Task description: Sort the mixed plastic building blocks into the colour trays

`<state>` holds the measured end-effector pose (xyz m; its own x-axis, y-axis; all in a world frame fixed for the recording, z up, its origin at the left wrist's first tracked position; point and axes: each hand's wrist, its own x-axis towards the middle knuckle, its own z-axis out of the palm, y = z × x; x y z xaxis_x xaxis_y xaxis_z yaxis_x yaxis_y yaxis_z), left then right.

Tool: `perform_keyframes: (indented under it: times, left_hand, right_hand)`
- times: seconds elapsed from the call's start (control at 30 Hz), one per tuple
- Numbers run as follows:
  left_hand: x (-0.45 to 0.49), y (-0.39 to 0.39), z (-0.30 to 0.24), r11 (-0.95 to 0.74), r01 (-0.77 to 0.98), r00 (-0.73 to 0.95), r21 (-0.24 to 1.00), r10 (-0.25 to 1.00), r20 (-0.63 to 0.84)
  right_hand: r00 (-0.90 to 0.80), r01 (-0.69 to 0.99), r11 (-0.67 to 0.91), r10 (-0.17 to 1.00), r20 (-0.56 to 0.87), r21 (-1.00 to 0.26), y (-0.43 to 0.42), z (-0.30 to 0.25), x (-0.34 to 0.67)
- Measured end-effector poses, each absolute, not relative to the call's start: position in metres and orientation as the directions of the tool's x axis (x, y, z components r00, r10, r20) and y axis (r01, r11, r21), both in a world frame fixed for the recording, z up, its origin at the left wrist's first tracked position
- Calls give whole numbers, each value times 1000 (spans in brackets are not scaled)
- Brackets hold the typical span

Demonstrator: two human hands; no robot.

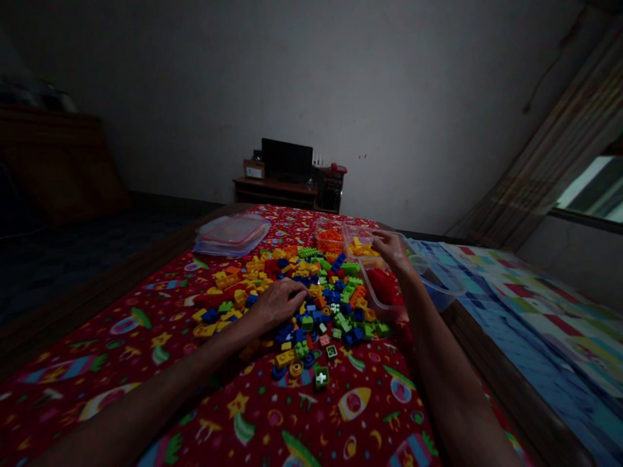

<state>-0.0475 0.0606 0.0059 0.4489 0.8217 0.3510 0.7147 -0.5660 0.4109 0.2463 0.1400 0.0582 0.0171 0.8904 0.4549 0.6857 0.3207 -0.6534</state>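
Observation:
A heap of small plastic building bricks (296,292) in yellow, blue, green, orange and red lies on a red patterned cloth (195,389). My left hand (280,301) rests palm down on the heap, fingers curled onto the bricks near its middle. My right hand (389,250) reaches farther out, over a clear tub of yellow bricks (363,248), fingers bent together. What the fingers of either hand hold is hidden. A clear tub of red bricks (384,288) stands just under my right forearm.
A clear tub of orange bricks (329,237) sits behind the heap. Stacked clear lids (231,235) lie at the far left of the cloth. A blue tub (440,285) stands at the right edge. A low shelf with a dark screen (287,162) is against the wall.

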Motion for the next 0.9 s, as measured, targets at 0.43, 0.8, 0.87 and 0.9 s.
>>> perform_keyframes:
  times: [0.43,0.8,0.87,0.9]
  left_hand:
    - [-47,61,6,-554,724,444,411,830,337]
    - [-58,63,18,-519,709,365,477,849,382]
    - [-61,66,19,-506,716,334,481,853,401]
    - [-62,67,20,-501,719,324,482,855,404]
  right_hand:
    - [-445,865,471,879,171,-170,93,49,157]
    - [-498,847,527,833,241,-72,91,34,154]
    - [-509,829,552,811,289,-88,88,29,149]
    - [-522,820,564,806,280,-92,87,26,147]
